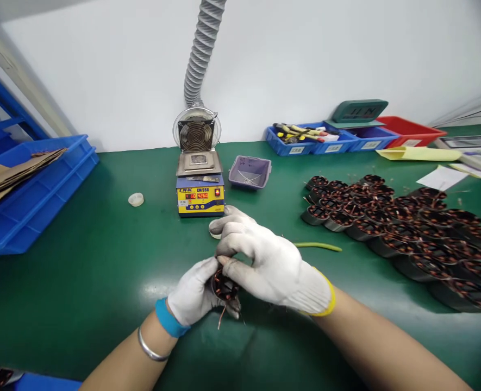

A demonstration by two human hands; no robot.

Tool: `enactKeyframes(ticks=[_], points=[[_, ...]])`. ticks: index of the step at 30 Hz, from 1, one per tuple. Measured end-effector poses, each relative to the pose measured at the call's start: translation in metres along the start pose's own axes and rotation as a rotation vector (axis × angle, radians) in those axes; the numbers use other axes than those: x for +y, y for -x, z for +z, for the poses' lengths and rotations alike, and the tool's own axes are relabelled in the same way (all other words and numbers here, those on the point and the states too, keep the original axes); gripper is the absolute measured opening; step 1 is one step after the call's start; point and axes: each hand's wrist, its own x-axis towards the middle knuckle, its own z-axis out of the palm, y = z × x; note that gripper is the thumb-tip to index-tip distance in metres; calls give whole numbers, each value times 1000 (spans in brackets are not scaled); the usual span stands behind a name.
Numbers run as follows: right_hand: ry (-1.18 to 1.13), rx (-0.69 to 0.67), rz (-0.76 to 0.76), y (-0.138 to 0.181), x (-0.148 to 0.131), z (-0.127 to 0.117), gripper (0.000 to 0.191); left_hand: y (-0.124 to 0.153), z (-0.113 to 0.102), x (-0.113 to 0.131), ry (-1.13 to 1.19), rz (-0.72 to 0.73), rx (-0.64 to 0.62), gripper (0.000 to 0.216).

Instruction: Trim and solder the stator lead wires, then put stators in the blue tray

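Note:
Both hands wear white knit gloves. My left hand (193, 296) is wrapped round a small motor stator (225, 286) with copper windings, held just above the green mat (81, 271). My right hand (264, 260) comes over it from the right, its fingers curled and pinching at the stator's top edge and wires. Loose copper leads hang below the stator. A thin green tube (317, 246) lies on the mat right of my right hand. A small white round piece (214, 232) peeks out behind my right fingers.
A yellow and blue solder pot (200, 187) stands behind my hands, with a fan and grey exhaust hose (201, 49). Beside it sits a purple tray (249, 171). Several wound stators (403, 228) lie in rows at right. Blue bins (32, 190) stand at left, and tool bins (330, 138) at the back.

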Motion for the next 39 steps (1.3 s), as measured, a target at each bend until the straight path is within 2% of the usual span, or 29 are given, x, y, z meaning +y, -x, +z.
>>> enactKeyframes(ticks=[2, 4, 6, 7, 8, 9, 11, 13, 15, 17, 21, 23, 26, 28, 30, 33, 35, 39], points=[[-205, 51, 149, 0, 7, -3, 8, 1, 2, -1, -57, 24, -39, 32], [-435, 202, 319, 0, 14, -10, 10, 2, 3, 4, -83, 37, -13, 35], [-526, 310, 415, 0, 20, -18, 14, 1, 3, 11, -68, -11, -13, 39], [-494, 281, 424, 1, 21, -21, 12, 1, 3, 14, -54, -50, -38, 43], [-423, 186, 424, 2, 21, -22, 7, 1, 2, 17, -40, -93, -73, 49], [-342, 32, 413, 3, 21, -22, 12, 0, 1, 18, -32, -139, -109, 57], [-234, -298, 325, 6, 16, -15, 45, 0, 0, 20, -14, -199, -121, 73], [-223, -469, 180, 10, 11, -4, 66, 0, 1, 20, 38, -192, -49, 77], [-240, -480, 59, 12, 6, 6, 69, 0, 4, 20, 96, -137, 31, 73], [-201, -452, 34, 14, 3, 11, 68, 0, 5, 20, 111, -145, 44, 70], [-46, -529, 137, 13, 5, 9, 66, -5, -1, 13, 21, -335, 37, 74], [1, -582, 191, 11, 8, 6, 58, -7, -5, 10, -18, -347, 24, 75], [41, -589, 232, 9, 12, -1, 42, -7, -7, 10, -117, -241, -104, 84], [93, -530, 283, 7, 13, -6, 40, -3, -6, 13, -252, -66, -153, 88], [161, -448, 355, 7, 14, -11, 44, 1, -3, 17, -455, 185, -110, 84], [225, -389, 432, 7, 15, -18, 51, 5, -3, 19, -840, 512, 42, 92], [235, -397, 463, 6, 15, -22, 54, 5, -6, 19, -1021, 634, 154, 80], [178, -477, 547, 2, 20, -30, 53, 1, -17, 22, -1146, 714, 289, 28]])
